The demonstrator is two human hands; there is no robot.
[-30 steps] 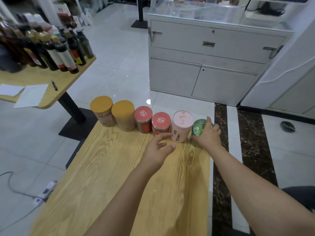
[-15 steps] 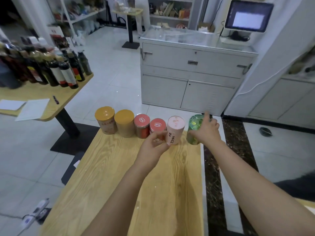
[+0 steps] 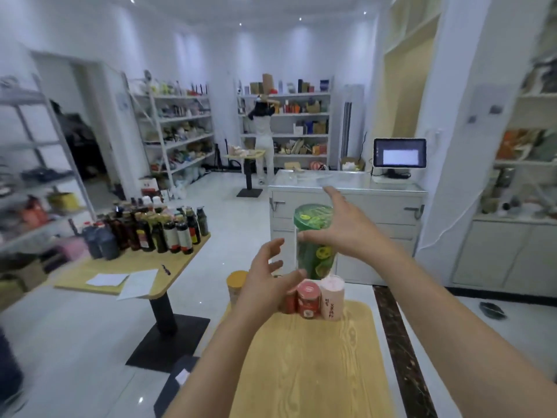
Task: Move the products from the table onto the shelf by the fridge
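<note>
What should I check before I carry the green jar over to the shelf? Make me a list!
1. Green jar clear of the table: ok, it is held above the cans.
2. Right hand grips the jar: ok, thumb across the front; the fingers behind it are hidden.
3. Lid on: ok.
4. Left hand free: ok, fingers spread, holding nothing.
5. Red can and pink can standing: ok, both upright on the table.
6. Way to the shelf by the fridge: cannot tell which shelf that is.
</note>
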